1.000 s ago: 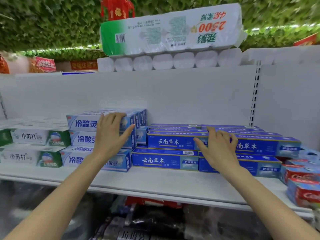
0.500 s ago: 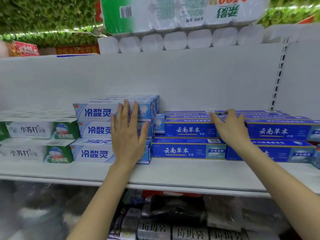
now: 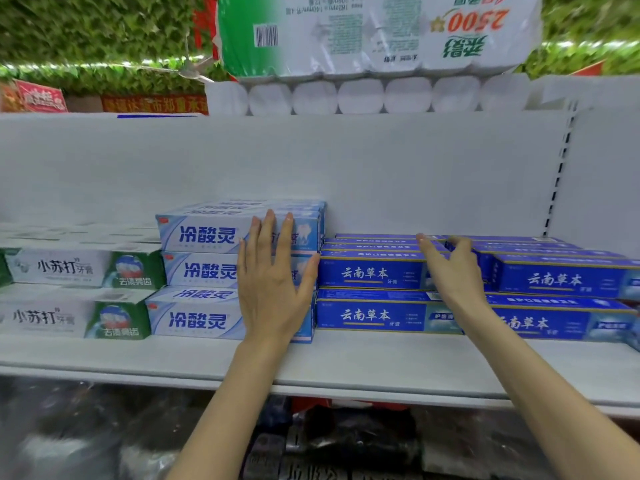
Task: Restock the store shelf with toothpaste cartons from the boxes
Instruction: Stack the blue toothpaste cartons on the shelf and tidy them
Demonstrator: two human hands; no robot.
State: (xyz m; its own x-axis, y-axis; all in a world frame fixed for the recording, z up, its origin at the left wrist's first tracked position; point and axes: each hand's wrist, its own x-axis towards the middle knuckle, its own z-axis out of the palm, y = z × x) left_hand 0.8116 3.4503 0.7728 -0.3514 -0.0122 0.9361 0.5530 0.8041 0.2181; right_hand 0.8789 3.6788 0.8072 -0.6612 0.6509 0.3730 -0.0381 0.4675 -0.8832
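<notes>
Pressing flat, open left hand squares the 3-high pale cartons flush; right hand curls over dark-blue cartons, grip unclear.

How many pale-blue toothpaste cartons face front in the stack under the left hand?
3, stacked on the shelf: top carton, middle carton, bottom carton. The left hand covers their right ends. More lie behind the top one; their number is unclear.

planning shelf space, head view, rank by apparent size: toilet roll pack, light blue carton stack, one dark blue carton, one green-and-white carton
1. toilet roll pack
2. light blue carton stack
3. dark blue carton and green-and-white carton look alike
</notes>
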